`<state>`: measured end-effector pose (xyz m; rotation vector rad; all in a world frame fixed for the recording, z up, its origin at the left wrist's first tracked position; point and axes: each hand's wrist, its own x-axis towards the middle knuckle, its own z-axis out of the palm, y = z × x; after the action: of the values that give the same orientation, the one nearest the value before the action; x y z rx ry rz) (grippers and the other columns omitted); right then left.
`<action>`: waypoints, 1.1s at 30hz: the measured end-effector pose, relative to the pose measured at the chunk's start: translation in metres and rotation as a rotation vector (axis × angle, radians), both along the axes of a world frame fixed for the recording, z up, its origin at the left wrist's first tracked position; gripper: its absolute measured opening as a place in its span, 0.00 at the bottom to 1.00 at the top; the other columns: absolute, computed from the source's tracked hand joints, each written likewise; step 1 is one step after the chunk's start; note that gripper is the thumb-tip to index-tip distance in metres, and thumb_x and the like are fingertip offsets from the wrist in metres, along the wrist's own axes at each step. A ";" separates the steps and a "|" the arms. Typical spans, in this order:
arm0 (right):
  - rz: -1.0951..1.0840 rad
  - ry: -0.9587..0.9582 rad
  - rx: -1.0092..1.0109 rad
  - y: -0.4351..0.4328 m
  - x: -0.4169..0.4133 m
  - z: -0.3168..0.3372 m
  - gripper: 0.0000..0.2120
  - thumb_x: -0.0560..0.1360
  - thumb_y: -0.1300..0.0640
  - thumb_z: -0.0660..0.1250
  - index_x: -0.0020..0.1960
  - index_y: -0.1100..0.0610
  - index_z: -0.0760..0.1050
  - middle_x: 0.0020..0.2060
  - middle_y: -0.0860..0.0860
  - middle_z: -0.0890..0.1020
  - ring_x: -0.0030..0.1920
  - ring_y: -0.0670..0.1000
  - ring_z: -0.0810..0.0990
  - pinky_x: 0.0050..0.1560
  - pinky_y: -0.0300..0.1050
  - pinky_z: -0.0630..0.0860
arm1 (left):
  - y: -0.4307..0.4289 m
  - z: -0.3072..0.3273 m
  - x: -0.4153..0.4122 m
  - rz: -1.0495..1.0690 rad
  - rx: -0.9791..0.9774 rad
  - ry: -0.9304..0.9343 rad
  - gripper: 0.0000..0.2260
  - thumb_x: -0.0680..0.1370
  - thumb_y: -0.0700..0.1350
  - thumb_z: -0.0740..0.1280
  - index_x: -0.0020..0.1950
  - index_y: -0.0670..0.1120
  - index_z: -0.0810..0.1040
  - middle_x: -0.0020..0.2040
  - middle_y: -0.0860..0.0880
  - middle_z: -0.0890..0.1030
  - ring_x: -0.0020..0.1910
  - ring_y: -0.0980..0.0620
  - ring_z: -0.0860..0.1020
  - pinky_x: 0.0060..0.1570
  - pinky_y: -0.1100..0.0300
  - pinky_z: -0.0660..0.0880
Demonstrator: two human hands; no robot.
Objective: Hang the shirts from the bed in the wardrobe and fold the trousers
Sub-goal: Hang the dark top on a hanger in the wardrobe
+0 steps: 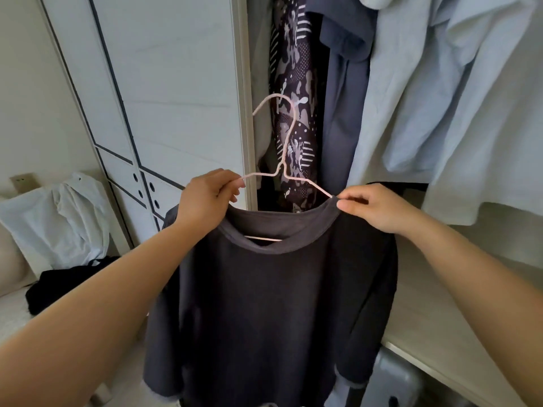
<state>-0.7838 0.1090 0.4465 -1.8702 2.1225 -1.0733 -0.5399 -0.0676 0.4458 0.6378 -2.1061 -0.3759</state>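
So we hold dark shirt [273, 304] up by wardrobe [338, 113] — left hand [208, 198] pinching pink hanger [283, 148] arm, right hand [373, 208] pinching collar w/ hanger end, keeping hook free — ready for rail, we think.

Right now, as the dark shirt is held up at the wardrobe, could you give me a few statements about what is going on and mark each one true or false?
1. The dark grey shirt is on a pink wire hanger. True.
2. The hanger's hook is already over the wardrobe rail. False: the hook is free in the air, and no rail shows.
3. The left hand pinches the hanger's arm, and the right hand pinches the collar where it meets the hanger. True.
4. The wardrobe holds no other clothes. False: a patterned garment and a pale blue shirt hang inside.
5. A black garment lies on the bed at the left. True.
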 end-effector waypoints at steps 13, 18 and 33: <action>-0.369 0.194 -0.356 0.089 -0.026 0.158 0.10 0.78 0.56 0.63 0.40 0.54 0.78 0.36 0.51 0.79 0.39 0.48 0.74 0.40 0.36 0.66 | 0.059 0.166 -0.067 -0.259 -0.142 0.224 0.10 0.78 0.48 0.65 0.38 0.59 0.77 0.31 0.58 0.79 0.32 0.60 0.78 0.41 0.62 0.76; -0.488 0.353 -0.216 0.156 -0.004 0.235 0.13 0.76 0.49 0.64 0.36 0.52 0.80 0.34 0.52 0.81 0.37 0.46 0.77 0.42 0.46 0.71 | 0.075 0.208 -0.097 -0.494 -0.110 0.361 0.11 0.78 0.43 0.66 0.37 0.56 0.77 0.30 0.58 0.78 0.26 0.62 0.75 0.34 0.74 0.69; -0.828 0.293 -0.166 0.286 0.064 0.306 0.14 0.73 0.50 0.66 0.32 0.57 0.78 0.29 0.53 0.76 0.33 0.50 0.74 0.42 0.45 0.67 | 0.194 0.260 -0.206 -0.898 0.200 0.388 0.05 0.77 0.50 0.67 0.44 0.56 0.82 0.45 0.59 0.82 0.50 0.61 0.77 0.49 0.68 0.67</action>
<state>-0.7197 0.3946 0.7525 -1.2340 3.2021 -1.1619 -0.7456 0.1264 0.7059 -0.3105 -1.8721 -1.1135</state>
